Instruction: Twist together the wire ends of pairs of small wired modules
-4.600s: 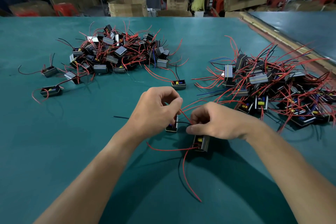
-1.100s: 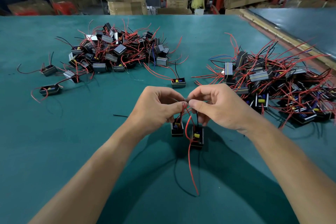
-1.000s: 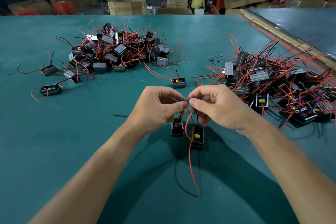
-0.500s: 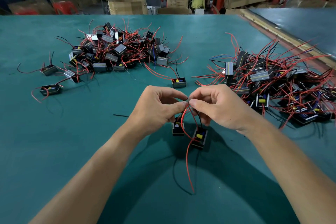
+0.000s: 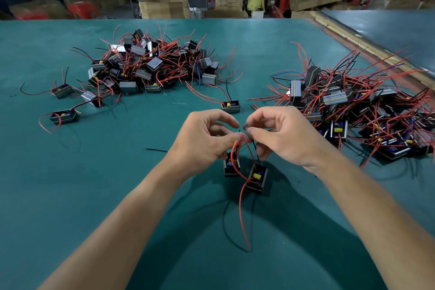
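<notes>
Left hand (image 5: 202, 139), nearer than the left heap (image 5: 150, 66) of modules, pinches red and black leads between thumb and forefinger. Its other fingers are curled, so the wire ends (image 5: 243, 128) stand up where a twist can be made. Below sit the left module (image 5: 231, 167) and the right module (image 5: 257, 178), close together over the green table (image 5: 94, 183); whether they touch it I cannot tell. Right hand (image 5: 284, 136) pinches the bare tips thumb to forefinger, probably to roll them. Near its wrist lies the right heap (image 5: 353, 106), within easy reach.
</notes>
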